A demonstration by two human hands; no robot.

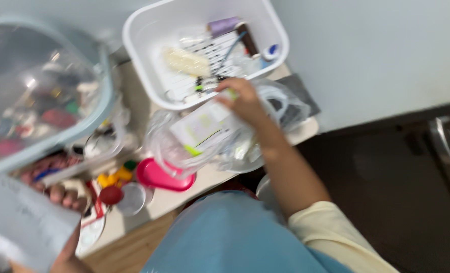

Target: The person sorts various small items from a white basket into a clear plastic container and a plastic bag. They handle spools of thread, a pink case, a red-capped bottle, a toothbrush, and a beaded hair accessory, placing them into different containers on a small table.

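Right hand (240, 98) grips a clear plastic packet (205, 131) beside a white bin (149, 65); left hand (58, 194) clutches a grey sheet (17, 222).

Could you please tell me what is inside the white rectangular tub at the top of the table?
The white tub holds a printed sheet, a pale packet and small bottles; blur and overlap hide whatever lies beneath.
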